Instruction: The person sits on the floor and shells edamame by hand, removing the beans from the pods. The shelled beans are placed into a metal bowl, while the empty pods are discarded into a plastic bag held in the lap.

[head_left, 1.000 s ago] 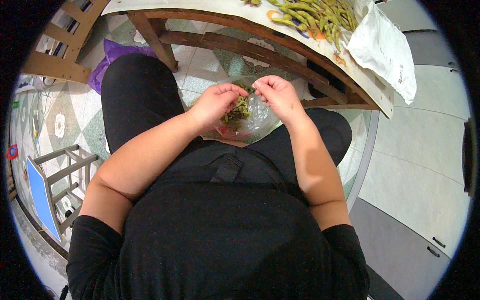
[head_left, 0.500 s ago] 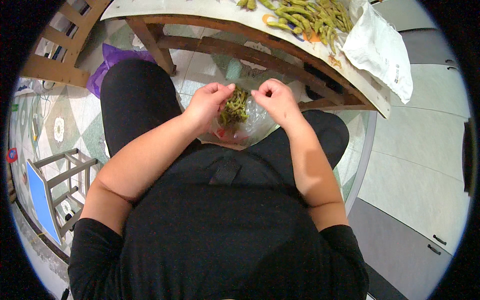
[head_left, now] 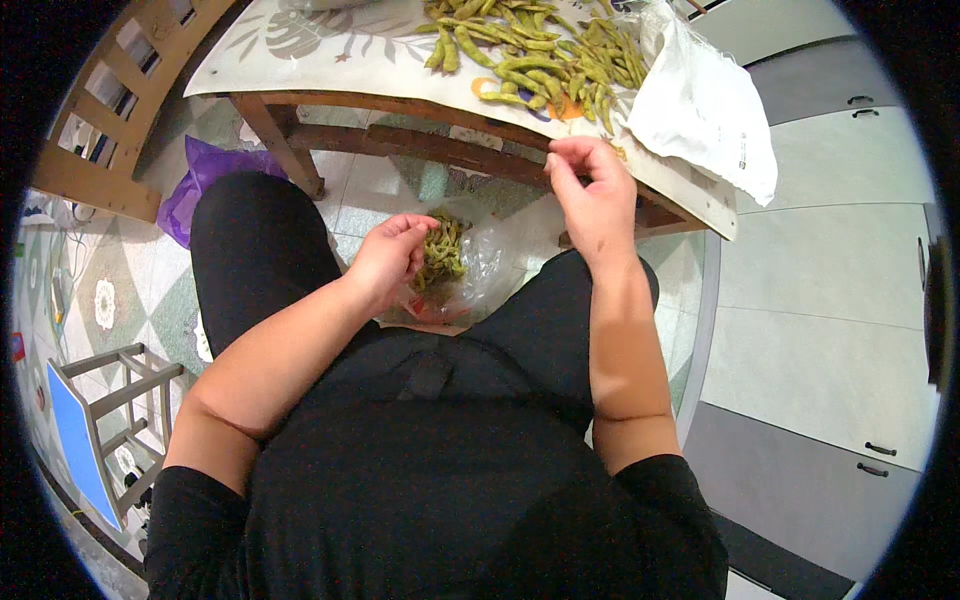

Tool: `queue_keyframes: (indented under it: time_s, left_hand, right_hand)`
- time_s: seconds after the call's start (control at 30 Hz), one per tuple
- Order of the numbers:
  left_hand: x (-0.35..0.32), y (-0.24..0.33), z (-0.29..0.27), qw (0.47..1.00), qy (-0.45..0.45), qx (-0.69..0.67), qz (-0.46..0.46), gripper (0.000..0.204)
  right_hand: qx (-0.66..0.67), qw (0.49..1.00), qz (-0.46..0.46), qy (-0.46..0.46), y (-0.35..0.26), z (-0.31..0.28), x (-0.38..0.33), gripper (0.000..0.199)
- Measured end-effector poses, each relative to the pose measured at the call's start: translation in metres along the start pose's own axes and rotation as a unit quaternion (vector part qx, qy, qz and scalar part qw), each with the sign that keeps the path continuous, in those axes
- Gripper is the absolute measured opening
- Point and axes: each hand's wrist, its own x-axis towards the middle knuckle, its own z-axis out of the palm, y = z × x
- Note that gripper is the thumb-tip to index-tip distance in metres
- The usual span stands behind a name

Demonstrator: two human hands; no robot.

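Note:
My left hand [head_left: 388, 257] is closed in a pinch beside a heap of green pod scraps [head_left: 440, 258] in a clear plastic bag [head_left: 488, 262] between my knees. Whatever lies between its fingertips is too small to make out. Held higher, my right hand [head_left: 598, 193] is in front of the table's near edge, with its thumb and curled forefinger apart and nothing visible in them. Beyond it, plump green bean pods [head_left: 545, 70] are spread in a pile on the table [head_left: 330, 70], which has a leaf-patterned cover.
A white bag [head_left: 700, 110] hangs over the table's right corner. On the floor left of my knee lies a purple bag [head_left: 205, 185]. A stool with a blue top [head_left: 82, 430] is at the left, near a wooden chair frame [head_left: 110, 165]. Pale cabinets [head_left: 820, 260] line the right side.
My right hand has moved up, away from the clear bag, to the table edge. My left hand stays by the scraps. The view has shifted, showing more of the table.

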Motion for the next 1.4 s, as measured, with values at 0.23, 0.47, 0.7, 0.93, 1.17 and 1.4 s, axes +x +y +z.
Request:
queue_keyframes:
  time_s: [0.23,0.47,0.7,0.93,1.17,1.4]
  left_hand:
    - [-0.012,0.013,0.014,0.999,0.02,0.007,-0.036,0.018]
    - [-0.016,0.016,0.014,0.997,-0.005,0.004,-0.071,0.027]
    - [-0.023,0.036,0.038,0.935,-0.043,0.217,0.278,0.018]
    - [-0.028,0.039,0.038,0.99,-0.092,0.073,0.082,0.025]
    - [-0.028,0.038,0.036,0.993,-0.112,0.001,0.034,0.019]
    - [-0.043,0.053,0.057,0.999,-0.042,0.014,0.026,0.019]
  right_hand:
    - [-0.288,0.948,-0.073,0.115,0.0,-0.009,0.058,0.02]
    - [-0.248,0.953,-0.1,0.141,0.009,-0.002,0.07,0.019]
    - [0.192,0.974,0.079,-0.094,-0.01,0.038,-0.02,0.013]
    - [0.358,0.808,0.331,-0.329,0.017,0.061,-0.052,0.015]
    - [0.361,0.813,0.319,-0.328,0.021,0.059,-0.057,0.016]
    - [0.316,0.847,0.269,-0.333,0.021,0.062,-0.057,0.016]
